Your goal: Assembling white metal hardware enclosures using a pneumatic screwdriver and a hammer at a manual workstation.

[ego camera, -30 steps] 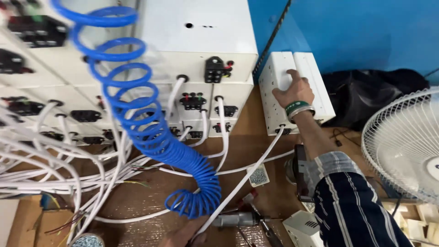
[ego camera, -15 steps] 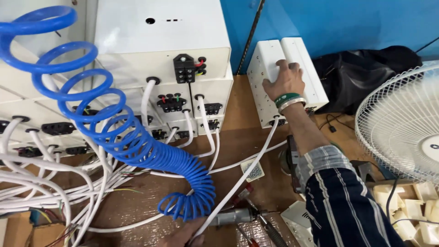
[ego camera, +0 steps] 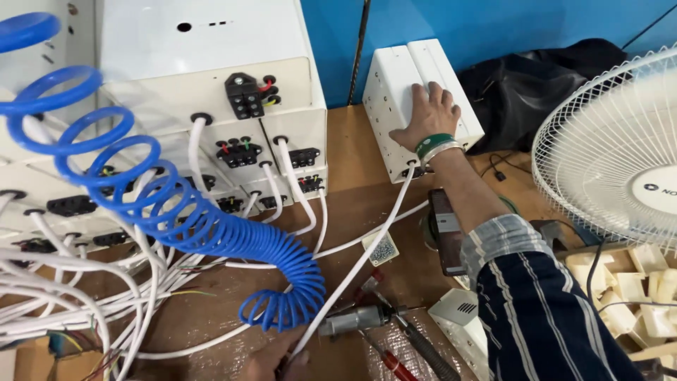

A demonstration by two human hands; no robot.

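The white box (ego camera: pixel 416 99) stands at the back of my bench (ego camera: pixel 352 212), just right of the stacked white units (ego camera: pixel 211 106), against the blue wall. My right hand (ego camera: pixel 429 114) lies flat and open on its top. My left hand (ego camera: pixel 271 360) pinches the box's white cable (ego camera: pixel 352 268) at the bench's near edge, beside the blue coiled hose (ego camera: pixel 183 219).

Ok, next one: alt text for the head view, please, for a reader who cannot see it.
The person's right hand lies flat on a white box standing at the back of a wooden bench, while the left hand grips a white cable at the frame's bottom edge. A blue coiled hose crosses stacked white units trailing more white cables, and a white fan stands at right.
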